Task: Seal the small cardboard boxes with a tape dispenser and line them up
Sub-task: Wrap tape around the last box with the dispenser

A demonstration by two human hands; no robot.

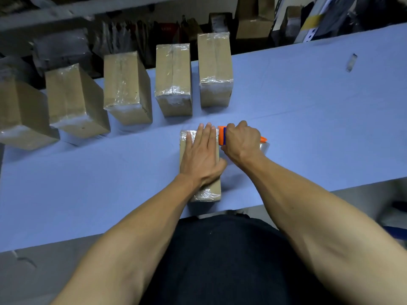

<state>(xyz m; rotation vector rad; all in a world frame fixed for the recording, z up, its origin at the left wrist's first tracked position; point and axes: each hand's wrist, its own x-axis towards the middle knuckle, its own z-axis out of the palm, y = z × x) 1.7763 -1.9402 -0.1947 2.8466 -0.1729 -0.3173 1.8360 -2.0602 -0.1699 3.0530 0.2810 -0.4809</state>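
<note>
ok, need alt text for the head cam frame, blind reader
A person's left hand presses flat on a small cardboard box on a blue table, while the right hand grips an orange tape dispenser at the box's far right edge. Five taped boxes stand in a row behind.

Brown boxes (pixel 172 79), blue table (pixel 308 119), seemingly orange-blue dispenser (pixel 222 135).

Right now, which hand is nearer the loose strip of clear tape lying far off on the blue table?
Right. The right hand grips the orange dispenser nearer the strip; the left hand lies flat on the box, farther.
</note>
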